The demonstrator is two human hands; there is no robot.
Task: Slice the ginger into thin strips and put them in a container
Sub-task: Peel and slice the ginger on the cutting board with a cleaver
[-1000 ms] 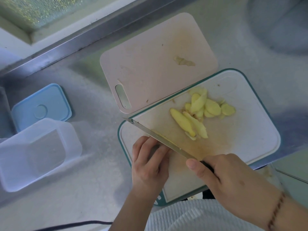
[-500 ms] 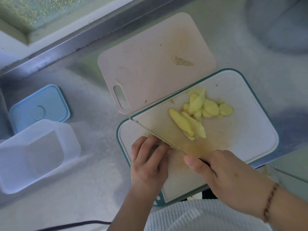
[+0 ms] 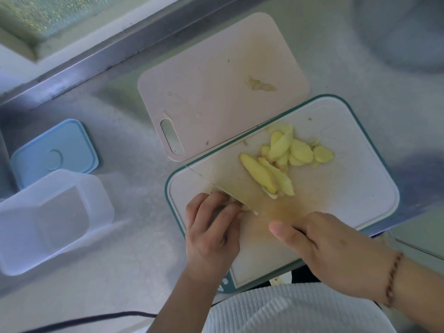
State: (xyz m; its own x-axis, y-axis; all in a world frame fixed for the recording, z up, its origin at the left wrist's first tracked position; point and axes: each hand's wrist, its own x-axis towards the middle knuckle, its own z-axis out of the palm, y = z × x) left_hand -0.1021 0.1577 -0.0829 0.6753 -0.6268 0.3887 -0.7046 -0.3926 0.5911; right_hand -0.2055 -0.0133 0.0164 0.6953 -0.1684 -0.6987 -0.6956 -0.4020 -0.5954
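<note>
I count two cutting boards on the steel surface (image 3: 120,272): a white board (image 3: 348,188) with a teal rim nearest me, and a pink board (image 3: 216,92) behind it, its near corner tucked under the white one. My left hand (image 3: 211,234) curls its fingers down on a small piece of ginger (image 3: 236,203) at the white board's left side, mostly hidden under the fingertips. My right hand (image 3: 329,251) grips the handle of one knife (image 3: 216,186), whose blade runs beside the left fingertips. A single heap of ginger slices (image 3: 283,159) lies mid-board; they overlap too much to count. One scrap (image 3: 260,84) sits on the pink board. At the left stand one clear container (image 3: 48,222) and one blue lid (image 3: 54,152), touching. I can read no writing anywhere.
</note>
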